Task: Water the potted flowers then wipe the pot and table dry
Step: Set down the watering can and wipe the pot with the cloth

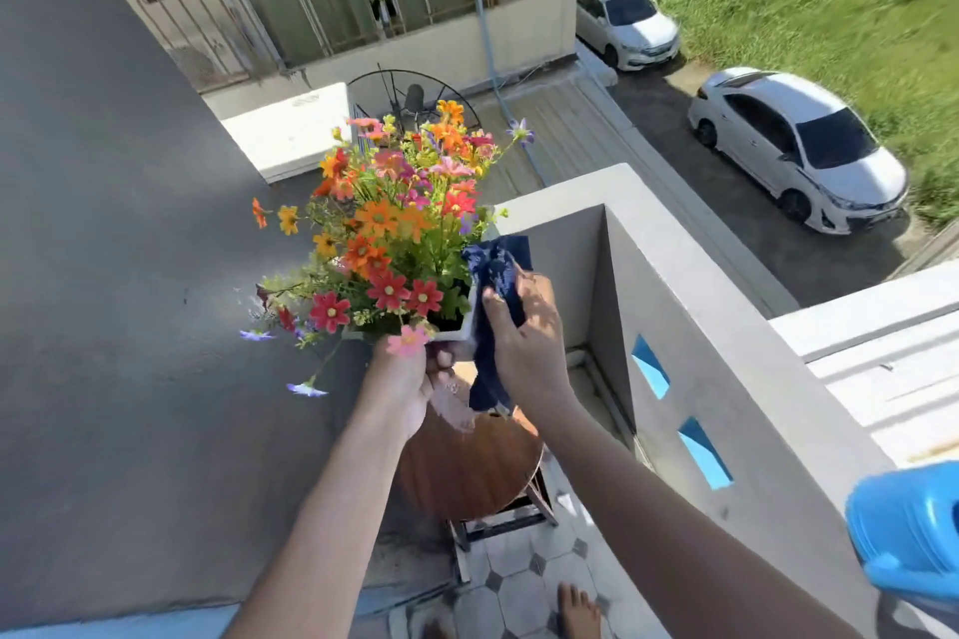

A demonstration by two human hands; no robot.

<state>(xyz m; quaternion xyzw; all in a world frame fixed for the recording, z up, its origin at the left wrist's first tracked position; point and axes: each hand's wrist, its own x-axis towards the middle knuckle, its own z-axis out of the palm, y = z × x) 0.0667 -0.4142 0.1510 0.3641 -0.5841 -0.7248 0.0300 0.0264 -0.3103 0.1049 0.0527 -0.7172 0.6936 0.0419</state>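
A white pot [469, 314] full of orange, red and pink flowers [386, 228] is held up above a small round wooden table [467, 467]. My left hand [410, 379] grips the pot's near corner from below. My right hand [524, 327] presses a dark blue cloth [495, 285] against the pot's right side; the cloth hangs down past the pot. A wet patch [456, 405] shows on the table's far edge. Most of the pot is hidden by the flowers and my hands.
A grey balcony wall [690, 327] with blue openings runs along the right. A blue plastic watering can [908, 534] sits on its top at the lower right. A dark grey wall [129, 223] stands on the left. My bare foot [578, 607] is on the tiled floor.
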